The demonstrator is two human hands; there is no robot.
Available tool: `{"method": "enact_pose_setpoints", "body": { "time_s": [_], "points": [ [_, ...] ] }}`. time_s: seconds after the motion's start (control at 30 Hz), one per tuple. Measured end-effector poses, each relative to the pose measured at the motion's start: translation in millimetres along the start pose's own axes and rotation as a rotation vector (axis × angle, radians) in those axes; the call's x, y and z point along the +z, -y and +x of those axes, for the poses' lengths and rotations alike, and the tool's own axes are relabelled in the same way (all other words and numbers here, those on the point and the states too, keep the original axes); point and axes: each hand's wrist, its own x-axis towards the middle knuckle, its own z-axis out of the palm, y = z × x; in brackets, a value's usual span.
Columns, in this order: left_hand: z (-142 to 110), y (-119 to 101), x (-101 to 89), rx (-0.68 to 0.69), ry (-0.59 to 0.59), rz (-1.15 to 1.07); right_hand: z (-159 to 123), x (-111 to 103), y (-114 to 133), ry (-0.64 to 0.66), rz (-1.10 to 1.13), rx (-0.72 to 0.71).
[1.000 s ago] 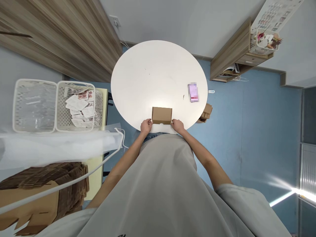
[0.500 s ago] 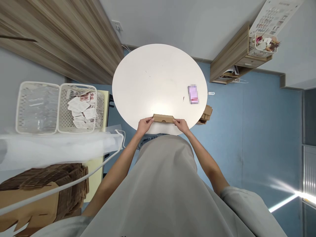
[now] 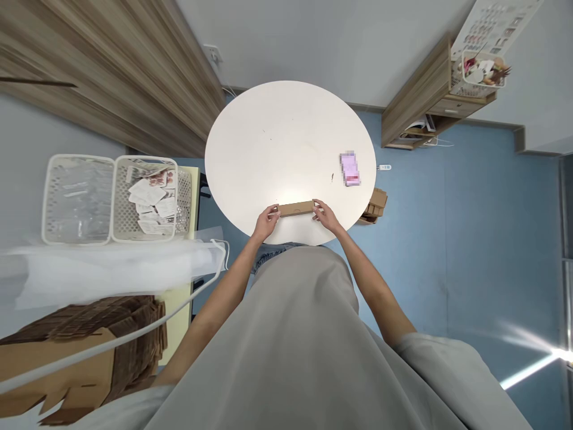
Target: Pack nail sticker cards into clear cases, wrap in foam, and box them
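Observation:
Between my hands, near the close edge of the white oval table (image 3: pixel 286 143), is a narrow brown cardboard box (image 3: pixel 295 208), its right end a little farther from me than its left. My left hand (image 3: pixel 267 221) grips the left end between thumb and fingers. At the right end, my right hand (image 3: pixel 326 215) has its fingers closed around the corner, the index finger on the far side. The box looks folded shut, with a small curved notch in the side facing me.
A pixelated purple item (image 3: pixel 350 168) lies at the table's right. White baskets (image 3: pixel 145 233) with packets, a roll of clear wrapping (image 3: pixel 107 272) and flattened cardboard (image 3: pixel 85 352) are on my left. Small brown boxes (image 3: pixel 376 204) stand beyond the table's right edge.
The box has tilted, its right end moving away from me and up in view. My right hand has shifted with it. The notched side shows differently, as if the box has turned.

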Motion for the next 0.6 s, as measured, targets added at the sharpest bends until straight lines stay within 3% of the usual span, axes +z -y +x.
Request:
{"method": "enact_pose_setpoints", "body": {
  "time_s": [0.27,0.6],
  "points": [
    [0.3,6.5,12.8,-0.01,-0.116,-0.004,8.3,13.5,-20.7,-0.049,0.024,-0.05],
    [-10.5,10.4,17.5,-0.05,-0.161,-0.047,5.9,19.3,-30.7,-0.098,0.01,-0.134]
  ]
}}
